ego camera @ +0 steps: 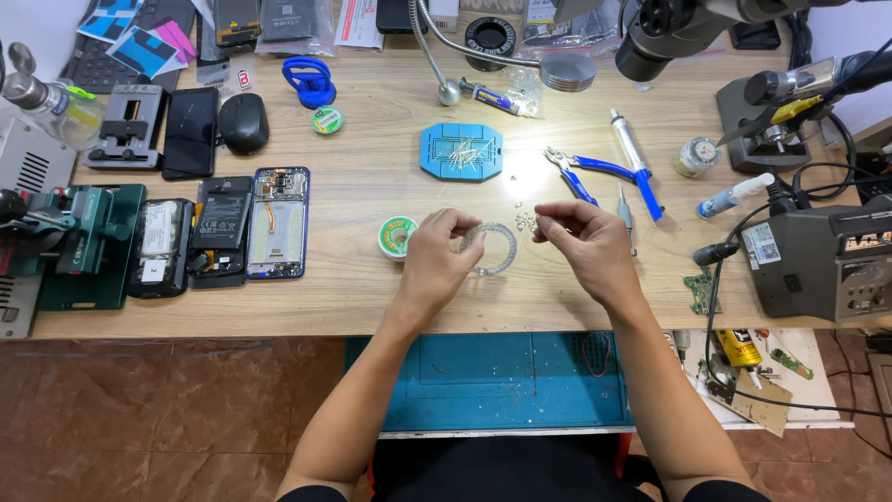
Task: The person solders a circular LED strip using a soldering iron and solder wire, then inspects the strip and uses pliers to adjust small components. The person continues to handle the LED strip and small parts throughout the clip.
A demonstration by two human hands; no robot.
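Hands over a wooden worktop [372,288]: left hand [435,253] pinches a clear plastic ring-shaped holder [497,249], seemingly light, brittle, best gripped by its rim; right hand [587,240] is closed, fingertips pinched together.

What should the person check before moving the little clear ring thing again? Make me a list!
1. Left hand has hold of the clear ring: ok, its fingers are on the ring's left edge.
2. Right hand pinches a small part: cannot tell, the fingertips are closed but anything between them is too small to see.
3. Loose tiny parts lie on the wooden table between the hands: ok, in a small cluster.
4. Blue pliers within reach of the right hand: ok.
5. Blue parts tray sits flat, behind the hands: ok.
6. Green solder reel clear of the left hand: not ok, it lies right beside it.
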